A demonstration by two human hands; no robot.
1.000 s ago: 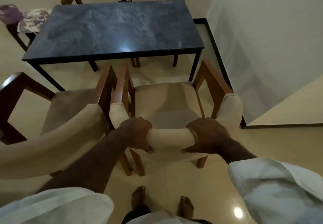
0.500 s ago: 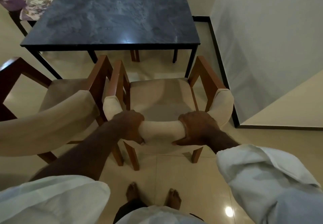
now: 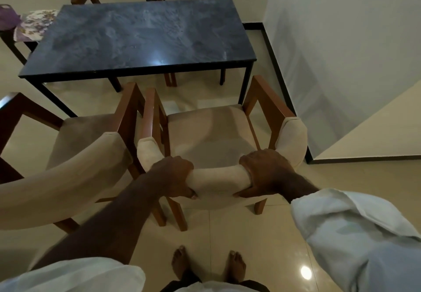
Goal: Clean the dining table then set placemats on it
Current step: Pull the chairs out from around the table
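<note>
At the near side of the stone desk point(image 3: 141, 38), left hand point(image 3: 173, 175) and right hand point(image 3: 264, 171) clamp their grip on an armchair backrest point(image 3: 218, 177); what look like floral placemats point(image 3: 34, 26) wait on a stool point(image 3: 17, 49) alongside, none laid.

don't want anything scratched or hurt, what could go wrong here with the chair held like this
The left hand and right hand grip the chair's backrest. Its wooden arm sits very close to the neighbouring chair's arm, so they may knock or scrape. The bare feet stand just behind its rear legs; pulling it back could hit toes. Pushed forward, it may bump the table leg.
</note>
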